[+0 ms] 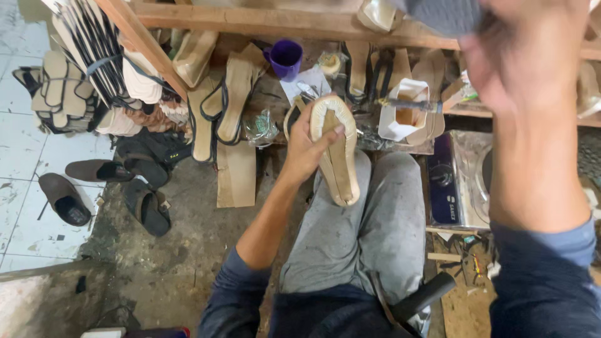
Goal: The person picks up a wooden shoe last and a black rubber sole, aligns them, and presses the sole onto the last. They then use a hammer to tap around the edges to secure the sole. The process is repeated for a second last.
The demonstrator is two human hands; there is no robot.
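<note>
Left hand [307, 147] closed round a tan sandal sole [337, 150], thumb laid across its upper face, sole held upright over my knees [369, 213] with toe end toward the bench [300, 25]. Right hand [526, 56] raised close to the camera, blurred, fingers curled on something grey [447, 14] at the top edge; what it is I cannot tell. Sole looks bare: a darker strip down the middle, a pale rim around it, no strap fitted as far as I can see. So the sole is shaped but not strapped, I judge. Against the bench lean more soles [235, 94], some with dark straps looped on. Purple cup [286, 57] stands behind them, open white box [407, 112] just right of my sole. Dark shoes [66, 199] lie on the floor well to the left
</note>
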